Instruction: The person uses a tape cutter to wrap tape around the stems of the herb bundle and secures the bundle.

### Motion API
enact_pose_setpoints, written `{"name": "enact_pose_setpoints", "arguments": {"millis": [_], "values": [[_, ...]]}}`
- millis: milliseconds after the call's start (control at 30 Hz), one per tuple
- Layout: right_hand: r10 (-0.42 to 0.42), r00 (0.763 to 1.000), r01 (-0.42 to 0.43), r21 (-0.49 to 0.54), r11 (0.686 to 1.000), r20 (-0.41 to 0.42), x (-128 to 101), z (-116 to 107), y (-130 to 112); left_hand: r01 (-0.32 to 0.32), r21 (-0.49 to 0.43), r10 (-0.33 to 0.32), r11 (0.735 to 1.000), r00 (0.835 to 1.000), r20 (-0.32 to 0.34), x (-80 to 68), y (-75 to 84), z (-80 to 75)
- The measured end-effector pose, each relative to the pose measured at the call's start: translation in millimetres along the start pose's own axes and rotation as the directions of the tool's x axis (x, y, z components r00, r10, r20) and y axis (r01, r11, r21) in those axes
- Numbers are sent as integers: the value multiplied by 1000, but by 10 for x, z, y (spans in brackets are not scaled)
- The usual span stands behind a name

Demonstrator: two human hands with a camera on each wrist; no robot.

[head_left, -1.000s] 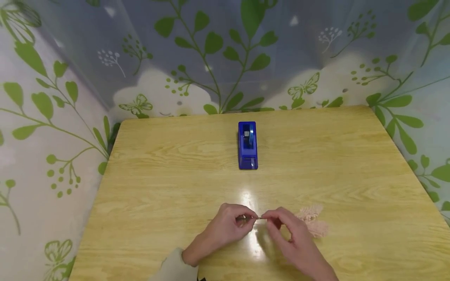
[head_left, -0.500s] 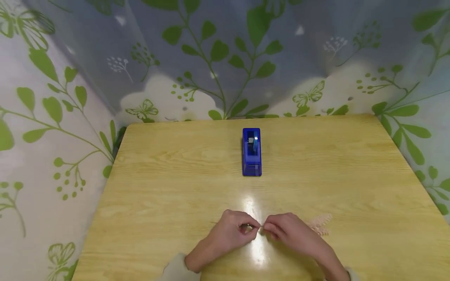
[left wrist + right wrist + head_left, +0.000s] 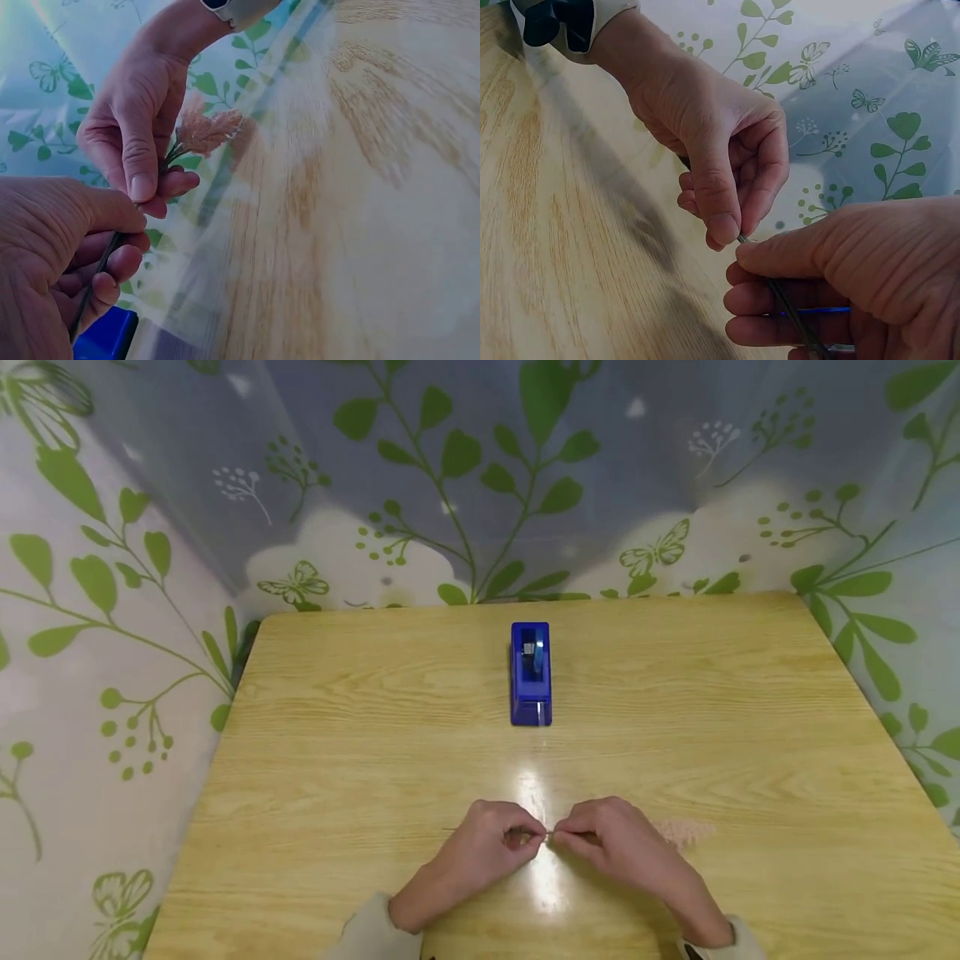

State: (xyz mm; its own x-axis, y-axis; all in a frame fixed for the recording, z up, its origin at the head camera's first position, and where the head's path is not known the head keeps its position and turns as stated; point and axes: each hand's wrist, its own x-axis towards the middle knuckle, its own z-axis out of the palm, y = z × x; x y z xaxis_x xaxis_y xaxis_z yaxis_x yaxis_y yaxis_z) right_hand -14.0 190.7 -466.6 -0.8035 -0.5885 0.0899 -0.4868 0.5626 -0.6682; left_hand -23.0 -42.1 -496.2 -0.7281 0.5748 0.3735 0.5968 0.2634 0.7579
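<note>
Between both hands lies a sprig of pink feathery flowers [image 3: 686, 832] with a thin dark green stem [image 3: 101, 262]. My left hand [image 3: 487, 842] pinches the stem between thumb and forefinger, and its thin tail pokes out to the left of that hand. Close by on the right, my right hand [image 3: 622, 842] pinches the same stem, fingertips nearly meeting those of the left. In the left wrist view the flower heads [image 3: 210, 133] fan out past the right hand. The right wrist view shows the stem [image 3: 791, 311] running under the right palm; the flowers are hidden there.
A blue tape dispenser [image 3: 531, 692] with a roll in it stands beyond the hands, towards the back of the wooden table [image 3: 337, 752]. Cloth or wall covering with green leaves and butterflies [image 3: 480, 510] borders the table's back and sides.
My right hand has turned over on the stem, its fingers closing in, and the flower heads now show as a narrower bunch. The left hand keeps its pinch. The head view has shifted slightly.
</note>
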Motion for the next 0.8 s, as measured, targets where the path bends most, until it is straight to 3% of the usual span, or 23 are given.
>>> {"name": "enact_pose_setpoints", "arguments": {"millis": [267,500,600,800], "values": [[-40,998,38,-58,998,-39,35,-2,31,53,32,-53,998,999,11,31,10,-3],[-60,995,51,-110,993,-75,51,47,56,187,25,-187,982,982,19,30,49,-11],[-78,992,64,-137,989,-102,50,68,60,225,66,-229,972,972,54,30,60,-19],[-45,998,42,-57,997,-49,65,67,31,143,198,-173,970,975,141,33,30,-40]]}}
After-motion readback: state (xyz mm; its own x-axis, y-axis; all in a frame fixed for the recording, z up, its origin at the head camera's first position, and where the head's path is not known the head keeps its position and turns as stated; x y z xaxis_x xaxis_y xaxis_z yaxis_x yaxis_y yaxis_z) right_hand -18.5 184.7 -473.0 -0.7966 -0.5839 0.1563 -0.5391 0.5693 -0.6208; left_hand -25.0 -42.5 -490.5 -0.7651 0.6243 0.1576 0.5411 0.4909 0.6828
